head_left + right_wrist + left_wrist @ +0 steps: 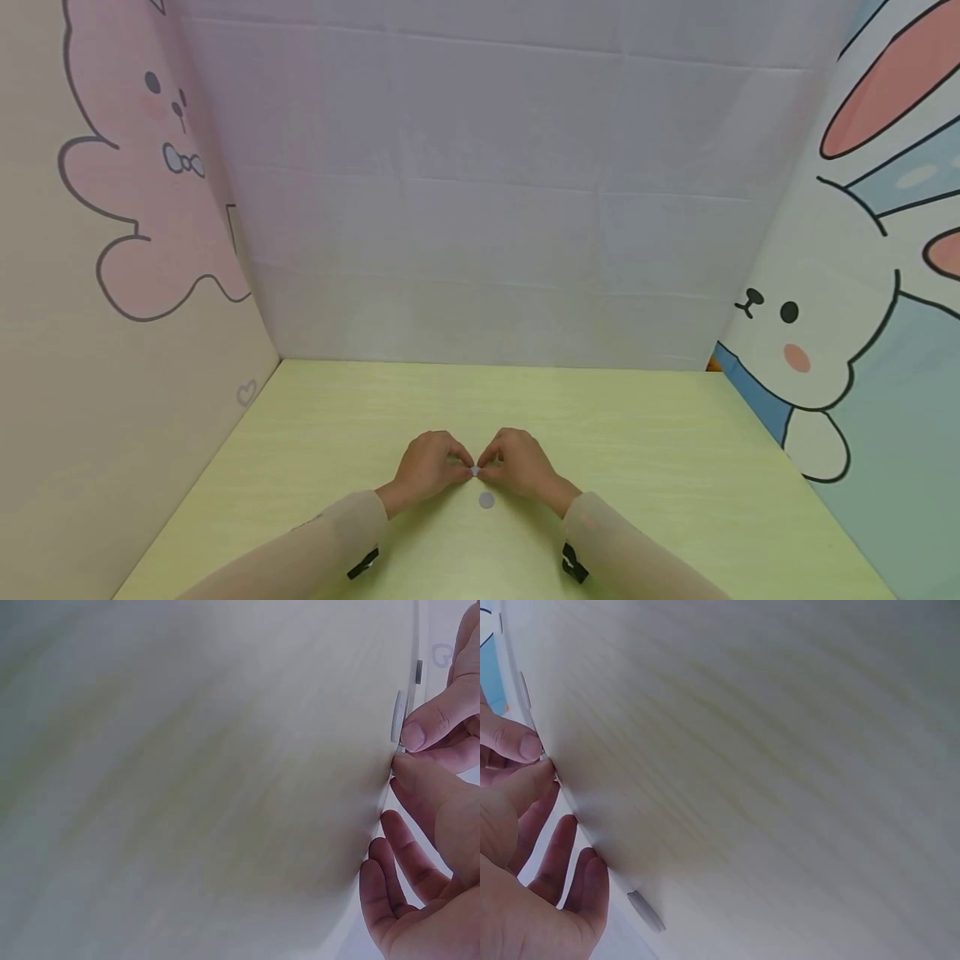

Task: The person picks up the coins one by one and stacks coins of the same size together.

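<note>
Thumb and forefinger of my left hand [431,467] pinch one side of a small pale grey piece [475,472] low over the table. From the other side my right hand [521,467] pinches the same piece, so the fingertips nearly meet. The fingers cover most of it, and I cannot tell its kind. A flat, round grey disc [487,500] lies on the table just in front of the hands. It appears edge-on as a thin disc [398,717] in the right wrist view. In the left wrist view, the other fingers of my left hand [532,892] touch the tabletop.
The pale yellow-green table [360,408] has a wood-like grain. A plain whitish cloth wall [480,200] stands behind it. Side panels carry a pink cartoon animal [165,217] on the left and a white rabbit [832,333] on the right. Black straps [574,563] hang below the sleeves.
</note>
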`<state>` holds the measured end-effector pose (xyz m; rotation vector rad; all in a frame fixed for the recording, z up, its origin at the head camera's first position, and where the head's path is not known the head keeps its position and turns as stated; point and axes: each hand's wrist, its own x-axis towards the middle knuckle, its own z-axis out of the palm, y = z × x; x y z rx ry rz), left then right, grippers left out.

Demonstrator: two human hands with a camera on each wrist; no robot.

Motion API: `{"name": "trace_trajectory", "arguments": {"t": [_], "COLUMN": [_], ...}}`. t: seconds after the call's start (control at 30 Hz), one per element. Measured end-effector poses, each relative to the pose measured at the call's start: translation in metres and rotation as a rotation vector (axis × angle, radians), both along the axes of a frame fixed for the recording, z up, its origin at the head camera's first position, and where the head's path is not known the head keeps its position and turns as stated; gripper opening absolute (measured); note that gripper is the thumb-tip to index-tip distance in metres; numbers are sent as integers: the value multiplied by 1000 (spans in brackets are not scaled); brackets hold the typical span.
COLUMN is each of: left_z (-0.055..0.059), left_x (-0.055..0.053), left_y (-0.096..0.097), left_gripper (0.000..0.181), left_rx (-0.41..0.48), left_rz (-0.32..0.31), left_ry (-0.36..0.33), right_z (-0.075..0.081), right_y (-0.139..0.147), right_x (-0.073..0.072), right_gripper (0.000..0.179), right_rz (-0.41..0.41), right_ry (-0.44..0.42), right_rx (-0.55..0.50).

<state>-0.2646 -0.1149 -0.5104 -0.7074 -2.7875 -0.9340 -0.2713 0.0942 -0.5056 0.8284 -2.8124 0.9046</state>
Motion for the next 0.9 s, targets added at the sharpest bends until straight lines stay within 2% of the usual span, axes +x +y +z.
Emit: {"name": "trace_trajectory", "arguments": {"t": [0.2,0.5,0.9], "left_z": [0,-2,-1], "left_x": [0,-2,-3], "left_y": [0,0,0], "left_gripper": [7,6,6], "left_rx": [-8,-14,-23], "left_rz": [-10,-15,-5], "left_ry": [12,10,-5], "right_z": [0,4,12], "right_y": [0,7,22], "right_x": [1,5,16], "right_gripper": [6,10,16], "right_rz": [-12,12,46], "right_ry": [-12,-37,-97], "right_rx": [-11,16,9]}}
